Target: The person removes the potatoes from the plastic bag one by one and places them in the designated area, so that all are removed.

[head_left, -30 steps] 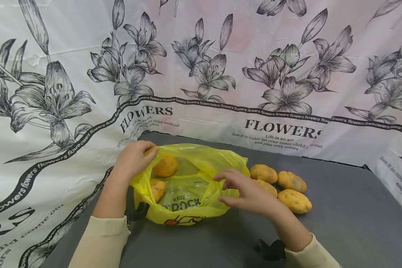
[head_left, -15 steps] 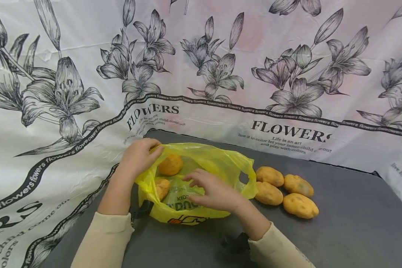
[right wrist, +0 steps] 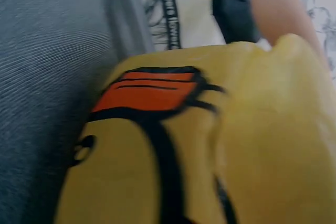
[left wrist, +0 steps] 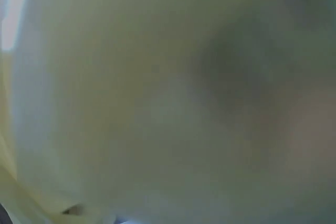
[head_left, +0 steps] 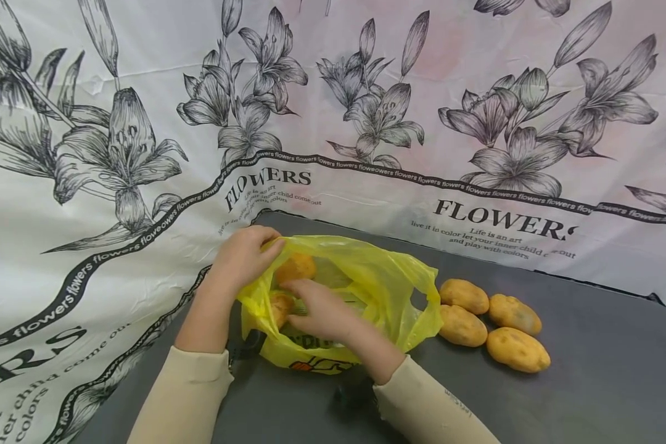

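Observation:
A yellow plastic bag [head_left: 385,265] lies with its mouth spread on the grey table. My left hand [head_left: 246,259] grips the bag's rim at its left side, thumb over the edge. Inside the bag are a potato [head_left: 296,266] at the back left and another potato [head_left: 280,307] in front of it. My right hand [head_left: 327,314] reaches into the bag, its thumb and fingers apart and close to these potatoes; some fingertips are hidden. Yellow film blurs the left wrist view. The bag's printed outside [right wrist: 262,129] fills much of the right wrist view.
Several potatoes [head_left: 518,349] lie grouped on the table [head_left: 599,382] just right of the bag. A white curtain [head_left: 366,185] with flower drawings hangs behind the table and along its left side.
My right hand has moved left from the bag's right edge, over the opening and in toward the potatoes inside. My left hand keeps its grip on the rim. The view has shifted slightly.

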{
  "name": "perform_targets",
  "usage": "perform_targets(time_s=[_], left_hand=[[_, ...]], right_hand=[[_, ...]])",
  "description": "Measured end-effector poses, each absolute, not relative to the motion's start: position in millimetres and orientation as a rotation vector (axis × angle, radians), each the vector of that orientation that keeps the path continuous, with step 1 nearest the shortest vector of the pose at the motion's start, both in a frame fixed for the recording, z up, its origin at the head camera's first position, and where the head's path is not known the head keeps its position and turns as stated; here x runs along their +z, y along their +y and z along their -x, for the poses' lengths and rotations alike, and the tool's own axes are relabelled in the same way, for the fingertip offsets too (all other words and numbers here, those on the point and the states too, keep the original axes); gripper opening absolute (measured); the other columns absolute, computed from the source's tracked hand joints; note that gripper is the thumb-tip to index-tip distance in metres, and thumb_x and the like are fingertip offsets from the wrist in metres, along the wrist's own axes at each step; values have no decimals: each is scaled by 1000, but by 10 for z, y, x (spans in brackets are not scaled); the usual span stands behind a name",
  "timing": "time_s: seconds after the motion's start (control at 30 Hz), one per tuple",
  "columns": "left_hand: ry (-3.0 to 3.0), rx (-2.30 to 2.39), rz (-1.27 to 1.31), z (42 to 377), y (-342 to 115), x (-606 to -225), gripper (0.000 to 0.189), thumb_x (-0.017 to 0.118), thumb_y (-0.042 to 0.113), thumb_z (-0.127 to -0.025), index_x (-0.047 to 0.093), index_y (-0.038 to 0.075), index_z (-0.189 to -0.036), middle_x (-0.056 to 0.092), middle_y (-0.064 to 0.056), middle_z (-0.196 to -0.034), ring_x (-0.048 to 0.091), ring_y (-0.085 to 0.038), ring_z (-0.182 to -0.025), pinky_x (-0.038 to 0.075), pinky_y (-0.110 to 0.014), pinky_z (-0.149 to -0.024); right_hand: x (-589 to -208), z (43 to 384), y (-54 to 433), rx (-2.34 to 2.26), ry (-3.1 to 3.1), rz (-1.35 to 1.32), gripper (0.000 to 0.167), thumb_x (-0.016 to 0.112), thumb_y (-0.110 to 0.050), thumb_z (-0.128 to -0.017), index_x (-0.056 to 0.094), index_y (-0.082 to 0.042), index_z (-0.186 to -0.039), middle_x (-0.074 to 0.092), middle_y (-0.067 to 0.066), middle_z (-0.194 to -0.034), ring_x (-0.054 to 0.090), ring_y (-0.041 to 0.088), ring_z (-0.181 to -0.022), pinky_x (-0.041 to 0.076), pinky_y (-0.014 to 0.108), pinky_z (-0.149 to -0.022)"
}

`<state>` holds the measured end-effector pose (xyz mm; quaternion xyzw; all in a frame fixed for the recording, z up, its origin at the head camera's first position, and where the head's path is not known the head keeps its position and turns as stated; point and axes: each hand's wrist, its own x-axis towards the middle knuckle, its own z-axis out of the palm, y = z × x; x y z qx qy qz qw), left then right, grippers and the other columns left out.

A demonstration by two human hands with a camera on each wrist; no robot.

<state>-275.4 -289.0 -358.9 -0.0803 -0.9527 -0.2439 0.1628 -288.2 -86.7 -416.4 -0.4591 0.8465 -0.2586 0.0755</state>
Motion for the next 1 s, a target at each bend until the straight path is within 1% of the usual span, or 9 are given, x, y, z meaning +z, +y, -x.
perform_targets(time_s=[0.07,0.13,0.27,0.4,0.5,0.6,0.67,0.87,1.0], left_hand=[[-2713,-692,234,2758,-2859,-3577,28,60,27,-105,75,7,-116,72,-11,-118,65,-32,-111,51,-50,-100],[-2713,-692,232,2760,-2838,-3569,28,60,27,-105,75,7,-116,71,-10,-118,65,-32,-112,51,-50,-100],[-2724,-688,225,2756,-2813,-3565,28,59,27,-105,75,7,-116,71,-11,-118,65,-33,-113,50,-50,-101],[-2729,-688,229,2756,-2807,-3579,28,59,27,-105,75,6,-115,72,-12,-117,65,-33,-112,50,-50,-101],[-2725,-693,228,2763,-2816,-3598,28,59,27,-105,75,6,-114,72,-11,-116,65,-33,-111,50,-51,-100],[-2724,-697,228,2774,-2827,-3617,28,59,27,-105,75,6,-114,72,-11,-114,65,-33,-109,51,-51,-100],[-2725,-699,231,2777,-2835,-3625,28,59,27,-105,75,6,-114,72,-11,-114,65,-33,-108,51,-51,-99],[-2709,-700,245,2760,-2858,-3642,27,59,26,-105,75,5,-112,73,-12,-112,66,-34,-106,52,-52,-97],[-2708,-697,248,2762,-2868,-3645,28,59,27,-105,75,5,-112,73,-13,-112,66,-34,-106,52,-53,-97]], right_hand=[[-4192,2867,-878,-714,2592,1382,59,74,-17,-96,51,-4,-148,54,11,-147,54,27,-132,48,41,-108],[-4227,2852,-887,-654,2643,1394,56,75,-19,-95,54,-5,-146,55,11,-144,56,26,-129,49,40,-106],[-4282,2812,-898,-596,2719,1396,49,78,-25,-94,61,-9,-137,59,8,-134,62,23,-115,53,36,-98],[-4322,2785,-886,-592,2768,1384,46,80,-29,-92,63,-12,-130,63,4,-126,64,18,-108,55,32,-92],[-4329,2777,-858,-608,2783,1398,42,82,-31,-90,64,-13,-123,64,0,-117,63,14,-100,54,29,-87],[-4327,2776,-818,-618,2786,1412,39,84,-35,-88,65,-15,-117,62,-3,-107,59,11,-88,53,26,-77],[-4325,2776,-797,-598,2793,1418,41,83,-38,-88,66,-15,-116,61,-2,-106,58,10,-85,52,25,-74],[-4256,2720,-733,-468,2866,1449,55,81,-45,-87,68,-14,-130,61,3,-119,60,12,-89,54,28,-71],[-4154,2651,-574,-490,2910,1440,53,84,-45,-84,71,-15,-126,60,2,-113,56,9,-80,51,25,-64]])
